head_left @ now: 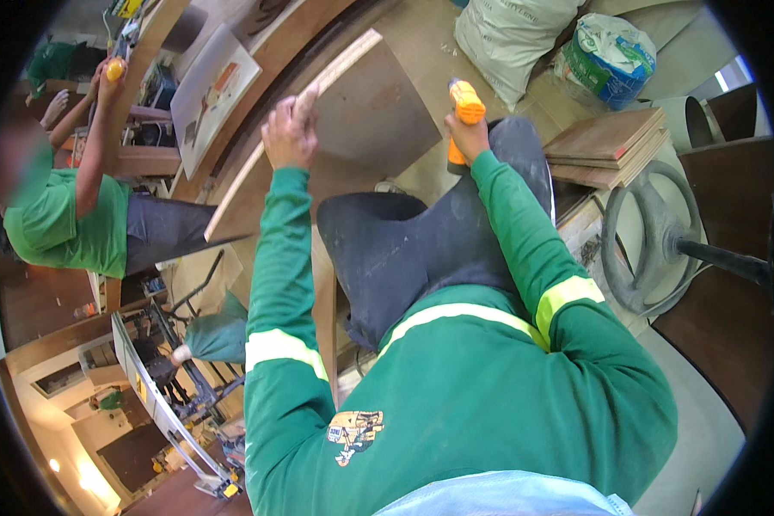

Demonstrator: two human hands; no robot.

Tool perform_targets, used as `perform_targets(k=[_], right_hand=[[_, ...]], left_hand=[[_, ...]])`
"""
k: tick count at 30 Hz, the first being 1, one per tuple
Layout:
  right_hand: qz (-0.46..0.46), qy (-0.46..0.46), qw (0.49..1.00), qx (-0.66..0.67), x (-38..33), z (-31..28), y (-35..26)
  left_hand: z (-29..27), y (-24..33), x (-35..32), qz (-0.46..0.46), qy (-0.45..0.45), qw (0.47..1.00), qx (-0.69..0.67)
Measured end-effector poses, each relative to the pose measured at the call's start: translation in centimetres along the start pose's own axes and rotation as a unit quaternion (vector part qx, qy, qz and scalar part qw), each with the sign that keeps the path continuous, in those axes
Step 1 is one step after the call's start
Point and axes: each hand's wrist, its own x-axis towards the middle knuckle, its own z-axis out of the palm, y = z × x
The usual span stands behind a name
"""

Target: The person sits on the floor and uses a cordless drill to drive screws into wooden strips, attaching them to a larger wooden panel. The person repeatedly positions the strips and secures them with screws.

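Note:
A brown wooden panel (374, 116) with a pale, bare edge leans up in front of me, left of centre. My left hand (291, 133) grips that edge along its upper part, fingers bent over it. In my right hand (467, 139) is an orange cordless drill (469, 103), held by its handle above my right knee and apart from the panel. The drill's front end points up and away from me; whether a bit sits in it is too small to tell. My dark-trousered legs are bent beneath both arms.
Stacked boards (606, 142) lie to the right, beside a grey spoked ring (654, 236) on a shaft. A white sack (516, 43) and a plastic-wrapped bundle (606, 60) stand far right. At left, another person (73, 215) works near a curved wooden piece (258, 86); a saw stand (176, 413) is lower left.

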Motion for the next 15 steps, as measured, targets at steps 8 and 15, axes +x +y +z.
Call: perform_targets(k=[8,15], right_hand=[[0.021,-0.012,0.998,0.05,0.2,0.2,0.3],[0.026,-0.021,0.997,0.069,-0.6,-0.6,-1.2]], left_hand=[[-0.4,1.0,0.1,-0.022,-0.009,0.999,0.027],[-1.6,1.1,1.6,0.009,-0.068,0.997,0.044]])
